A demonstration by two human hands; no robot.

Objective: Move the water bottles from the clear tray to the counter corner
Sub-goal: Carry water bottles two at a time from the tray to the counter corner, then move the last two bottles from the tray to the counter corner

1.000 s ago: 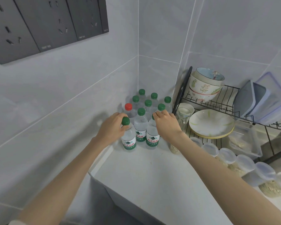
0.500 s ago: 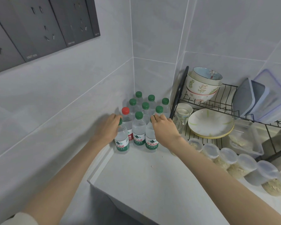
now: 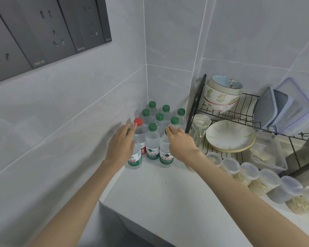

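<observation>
home kitchen, dish rack point(image 3: 239, 111), tiled walls point(image 3: 168, 41)

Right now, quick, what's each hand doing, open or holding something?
Left hand: open, fingers straight against the front left bottle.
Right hand: gripping the front right bottle by its cap.

Stacked bowls point(image 3: 221, 97) top a wire rack point(image 3: 194, 107); plates point(image 3: 229, 135) lie below; lidded jars point(image 3: 268, 179) stand alongside.

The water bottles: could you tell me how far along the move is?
Ten bottles already stand in the counter corner. In hand: the right hand curls over the cap of the front-right bottle; the open left hand is at the front-left bottle. Left: the clear tray is out of view, so unknown.
</observation>
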